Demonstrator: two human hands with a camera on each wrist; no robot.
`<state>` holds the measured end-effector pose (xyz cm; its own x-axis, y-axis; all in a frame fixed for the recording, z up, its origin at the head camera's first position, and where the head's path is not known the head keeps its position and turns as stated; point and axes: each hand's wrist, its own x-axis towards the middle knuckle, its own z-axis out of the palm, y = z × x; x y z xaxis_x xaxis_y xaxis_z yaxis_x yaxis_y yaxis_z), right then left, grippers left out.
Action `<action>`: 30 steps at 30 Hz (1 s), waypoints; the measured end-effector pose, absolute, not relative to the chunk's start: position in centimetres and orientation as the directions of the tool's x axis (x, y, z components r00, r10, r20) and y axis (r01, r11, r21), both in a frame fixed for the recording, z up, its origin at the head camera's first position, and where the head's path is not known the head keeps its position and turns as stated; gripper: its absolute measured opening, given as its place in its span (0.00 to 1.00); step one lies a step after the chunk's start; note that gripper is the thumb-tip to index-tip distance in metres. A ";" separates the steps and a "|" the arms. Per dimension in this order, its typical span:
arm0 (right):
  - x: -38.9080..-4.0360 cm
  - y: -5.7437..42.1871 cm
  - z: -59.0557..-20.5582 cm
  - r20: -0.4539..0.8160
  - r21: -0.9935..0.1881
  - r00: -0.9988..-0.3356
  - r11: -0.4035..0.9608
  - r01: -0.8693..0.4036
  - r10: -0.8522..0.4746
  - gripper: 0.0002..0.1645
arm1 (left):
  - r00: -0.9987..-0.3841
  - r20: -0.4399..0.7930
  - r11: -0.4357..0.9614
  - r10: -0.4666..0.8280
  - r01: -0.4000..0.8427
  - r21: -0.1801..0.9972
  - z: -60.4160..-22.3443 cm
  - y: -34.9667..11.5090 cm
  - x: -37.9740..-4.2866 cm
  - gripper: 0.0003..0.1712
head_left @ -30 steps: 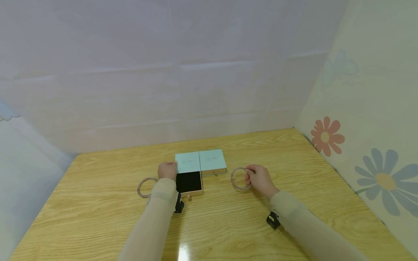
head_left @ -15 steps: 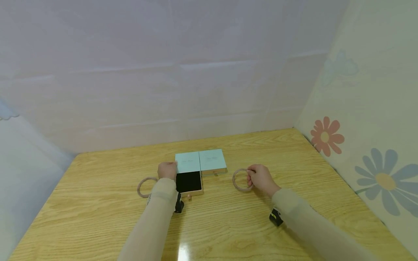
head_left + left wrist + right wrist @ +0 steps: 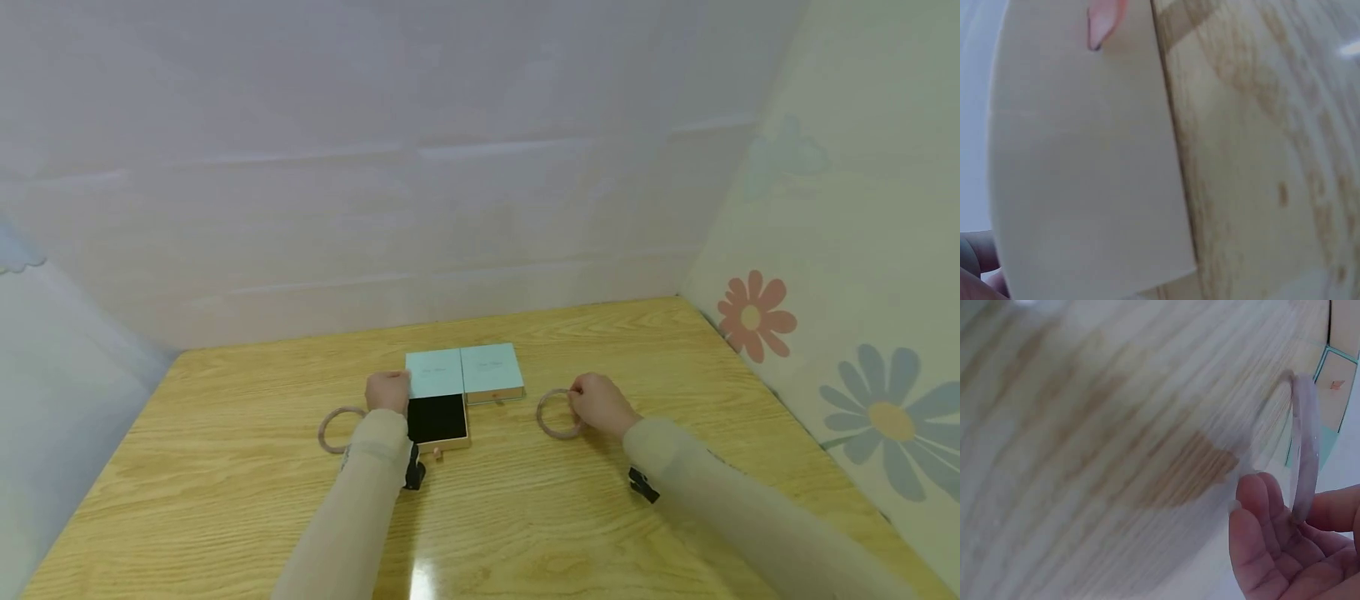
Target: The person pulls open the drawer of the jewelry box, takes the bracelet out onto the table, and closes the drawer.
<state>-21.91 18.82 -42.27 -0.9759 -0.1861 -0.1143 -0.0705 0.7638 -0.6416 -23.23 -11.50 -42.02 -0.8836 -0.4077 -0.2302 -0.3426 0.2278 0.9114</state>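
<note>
In the head view, my right hand (image 3: 602, 404) pinches a pale pinkish bangle (image 3: 538, 419) by its right side. The right wrist view shows this bangle (image 3: 1307, 444) on edge between thumb and fingers, above the table. My left hand (image 3: 387, 392) holds the left edge of a light blue drawer box (image 3: 435, 372); its fingers are mostly hidden. That box's drawer (image 3: 453, 445) is pulled out, showing a black lining. In the left wrist view, a pink ribbon pull (image 3: 1102, 22) hangs from the pale drawer front (image 3: 1085, 156). A second bangle (image 3: 323, 432) lies left of the left wrist.
Another light blue drawer box (image 3: 491, 367), its drawer in, stands against the first one's right side. The wooden table (image 3: 510, 517) meets a pale wall covering at the back. On the right rises a flower-printed panel (image 3: 810, 250).
My right wrist has turned and the hand has shifted very slightly right with the bangle; its lower fingers no longer show in the head view. The left hand and both boxes stay put.
</note>
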 end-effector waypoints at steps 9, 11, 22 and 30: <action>-22.2 18.8 -41.8 -0.131 -0.507 -0.970 0.854 -0.113 -0.206 0.09 | -0.881 -0.242 0.218 -0.406 -0.350 0.911 -41.8 -11.4 -23.0 0.19; -22.2 18.8 -41.8 -0.136 -0.496 -0.969 0.861 -0.113 -0.206 0.08 | -0.879 -0.239 0.223 -0.413 -0.352 0.909 -41.8 -11.3 -23.0 0.19; -22.4 18.6 -41.8 -0.157 -0.473 -0.970 0.876 -0.091 -0.186 0.07 | -0.880 -0.240 0.233 -0.410 -0.355 0.905 -41.9 -11.6 -23.3 0.19; -22.6 18.5 -42.1 -0.160 -0.455 -0.972 0.887 -0.081 -0.172 0.08 | -0.881 -0.233 0.246 -0.411 -0.353 0.903 -42.0 -11.5 -23.2 0.19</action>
<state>-22.55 18.53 -42.09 -0.9720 -0.1715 -0.1605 -0.0813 0.8866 -0.4553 -23.17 -11.50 -41.97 -0.8814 -0.4109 -0.2330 -0.3532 0.2458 0.9027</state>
